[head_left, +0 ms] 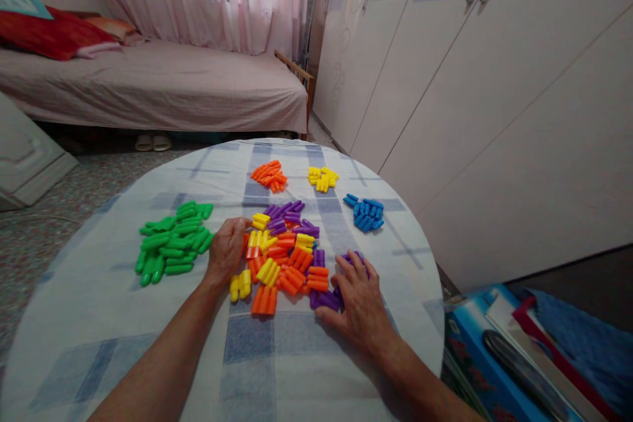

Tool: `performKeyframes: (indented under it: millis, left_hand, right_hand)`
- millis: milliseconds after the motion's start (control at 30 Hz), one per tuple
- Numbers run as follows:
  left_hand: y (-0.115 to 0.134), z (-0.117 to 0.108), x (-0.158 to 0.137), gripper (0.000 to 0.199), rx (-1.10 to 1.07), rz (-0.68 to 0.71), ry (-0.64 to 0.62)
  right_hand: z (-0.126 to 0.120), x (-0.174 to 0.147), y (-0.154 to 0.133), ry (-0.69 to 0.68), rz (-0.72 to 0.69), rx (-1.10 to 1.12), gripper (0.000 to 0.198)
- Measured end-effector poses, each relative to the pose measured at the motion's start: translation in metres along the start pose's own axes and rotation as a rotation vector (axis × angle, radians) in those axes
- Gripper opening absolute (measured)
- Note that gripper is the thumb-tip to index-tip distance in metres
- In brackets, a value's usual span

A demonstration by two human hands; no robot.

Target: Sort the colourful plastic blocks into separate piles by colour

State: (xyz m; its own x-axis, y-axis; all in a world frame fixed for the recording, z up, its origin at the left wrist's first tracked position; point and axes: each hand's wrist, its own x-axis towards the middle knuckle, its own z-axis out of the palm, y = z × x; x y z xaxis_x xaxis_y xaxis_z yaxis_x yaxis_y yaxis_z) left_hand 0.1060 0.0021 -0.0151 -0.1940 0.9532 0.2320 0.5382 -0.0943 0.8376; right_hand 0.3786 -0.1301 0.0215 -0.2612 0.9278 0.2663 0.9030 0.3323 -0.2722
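Note:
A mixed pile of small plastic pieces [291, 260] in orange, yellow and purple lies between my two hands, with several stuck side by side in short rows. My left hand [227, 250] rests on edge against the pile's left side, near a yellow row; its fingers are mostly hidden behind the hand. At the pile's right side, my right hand [357, 293] is palm down with its fingers apart, lying over purple pieces [326, 301] that it partly covers.
Sorted groups lie around the pile: green pieces [173, 241] left, orange pieces [270, 175] and yellow pieces [323, 179] farther back, blue pieces [367, 214] right. All rest on a round table's checked cloth [267, 376]. A bed [198, 89] and wardrobe [445, 92] stand beyond; boxes [475, 343] are right.

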Motion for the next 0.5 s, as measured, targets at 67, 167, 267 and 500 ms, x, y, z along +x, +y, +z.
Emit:
performKeyframes:
  millis: [67,167,267,500]
  left_hand:
    - [-0.002,0.0,0.0,0.045,0.003,0.006,-0.005]
    - [-0.002,0.0,0.001,0.046,0.004,0.004,-0.012]
    - [-0.001,0.0,0.0,0.046,-0.005,-0.001,-0.02]
    - [-0.001,0.0,0.0,0.046,-0.021,-0.033,-0.019]
  right_hand:
    - [0.007,-0.004,-0.004,0.023,-0.006,0.004,0.036]
    - [0.011,-0.011,-0.007,0.043,-0.037,0.03,0.044]
    - [0.01,-0.018,-0.01,0.048,-0.074,0.049,0.045]
    - [-0.016,-0.017,0.019,0.199,0.095,0.017,0.028]
